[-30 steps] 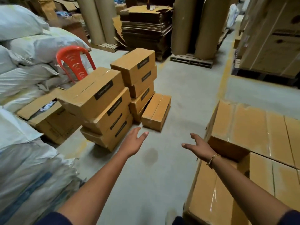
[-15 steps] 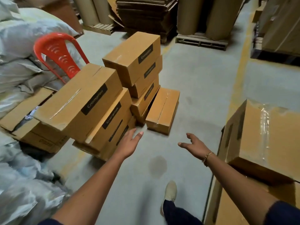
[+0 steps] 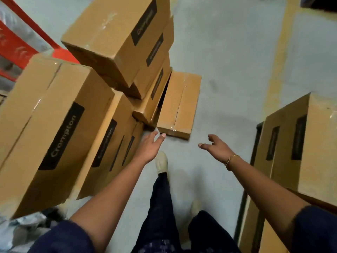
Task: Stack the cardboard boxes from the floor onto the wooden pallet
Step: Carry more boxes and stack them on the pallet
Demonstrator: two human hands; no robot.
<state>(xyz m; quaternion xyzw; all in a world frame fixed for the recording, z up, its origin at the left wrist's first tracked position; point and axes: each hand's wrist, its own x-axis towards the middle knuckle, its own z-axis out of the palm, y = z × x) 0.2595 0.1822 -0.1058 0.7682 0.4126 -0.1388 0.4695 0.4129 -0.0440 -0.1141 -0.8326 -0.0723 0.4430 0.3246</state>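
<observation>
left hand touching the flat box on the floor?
Cannot tell. In the head view, a fingertip of the left hand overlaps the near corner of the flat box, but the hand could be hovering above it; neither contact nor a gap shows plainly.

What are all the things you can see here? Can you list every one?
brown cardboard box stacks: two, brown with black labels, left, on the floor
flat brown cardboard box: one, brown, on the floor beside the far stack
brown cardboard boxes at right: at least two, brown, stacked at the right edge
red plastic chair: one, red, top left behind the stacks
grey concrete floor: grey, middle
yellow painted line: one, yellow, top right
silvery plastic sack: one seen, bottom left corner
left hand: open, empty, near the flat box's corner
right hand: open, empty, over bare floor
gold bracelet: one, right wrist
dark blue trouser legs: two, bottom centre
beige shoes: two, one blurred
</observation>
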